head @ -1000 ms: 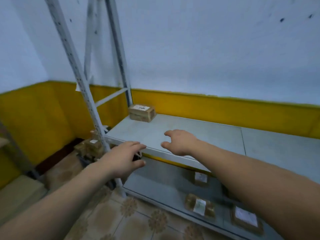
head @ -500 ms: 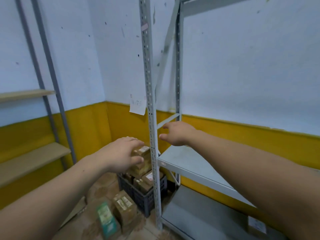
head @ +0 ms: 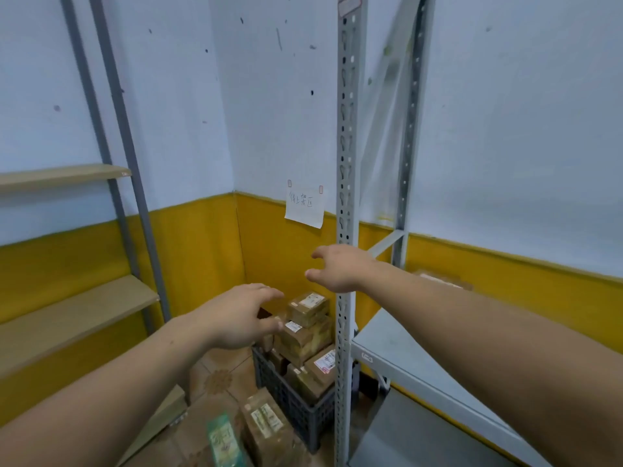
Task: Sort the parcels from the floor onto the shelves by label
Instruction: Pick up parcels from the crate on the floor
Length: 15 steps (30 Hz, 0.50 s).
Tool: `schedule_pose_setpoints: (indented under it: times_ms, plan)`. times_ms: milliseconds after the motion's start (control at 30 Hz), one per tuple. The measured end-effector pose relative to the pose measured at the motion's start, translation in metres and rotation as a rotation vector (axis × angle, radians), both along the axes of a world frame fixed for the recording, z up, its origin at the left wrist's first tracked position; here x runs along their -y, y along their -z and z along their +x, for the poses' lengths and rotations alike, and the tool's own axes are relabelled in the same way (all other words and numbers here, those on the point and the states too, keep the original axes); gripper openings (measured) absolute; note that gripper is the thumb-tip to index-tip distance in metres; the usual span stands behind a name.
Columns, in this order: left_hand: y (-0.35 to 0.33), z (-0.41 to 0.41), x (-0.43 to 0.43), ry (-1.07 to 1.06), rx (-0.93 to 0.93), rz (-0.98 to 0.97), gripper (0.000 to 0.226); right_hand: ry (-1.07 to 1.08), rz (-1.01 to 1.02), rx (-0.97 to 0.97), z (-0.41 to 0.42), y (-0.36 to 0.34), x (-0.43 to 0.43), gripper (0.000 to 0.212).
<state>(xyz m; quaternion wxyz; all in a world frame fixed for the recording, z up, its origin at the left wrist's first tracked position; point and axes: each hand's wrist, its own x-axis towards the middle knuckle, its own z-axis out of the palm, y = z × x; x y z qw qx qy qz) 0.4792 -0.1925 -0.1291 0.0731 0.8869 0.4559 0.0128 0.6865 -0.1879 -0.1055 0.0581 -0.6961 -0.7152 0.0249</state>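
Several brown cardboard parcels with white labels are piled in a dark plastic crate (head: 296, 399) on the floor in the corner; the top parcel (head: 308, 306) sits highest. More parcels (head: 266, 429) lie on the floor in front of the crate. My left hand (head: 239, 315) hovers above and left of the pile, fingers relaxed, holding nothing. My right hand (head: 337, 269) is stretched out higher, in front of the grey shelf upright (head: 345, 163), fingers spread and empty. One parcel (head: 441, 279) rests on the grey metal shelf (head: 404, 352) behind my right forearm.
A handwritten paper note (head: 305, 205) is taped to the wall above the crate. Wooden shelves (head: 67, 318) on grey posts stand at the left. A lower grey shelf board (head: 421, 439) lies at the bottom right. The floor is tiled.
The view has swung left from the grey shelf to the corner with the crate. Both hands stay empty and outstretched, now over the parcel pile.
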Motion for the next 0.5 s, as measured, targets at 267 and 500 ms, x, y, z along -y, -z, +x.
schedule_pose_setpoints:
  times_ms: [267, 500]
  plan:
    - [0.037, 0.005, -0.114, -0.15, 0.015, -0.129, 0.063, -0.051, -0.071, -0.048, 0.021, 0.021, -0.127, 0.062]
    - [0.093, -0.024, -0.227, -0.17, 0.008, -0.251, 0.065, -0.021, -0.177, -0.086, -0.002, 0.084, -0.222, 0.062]
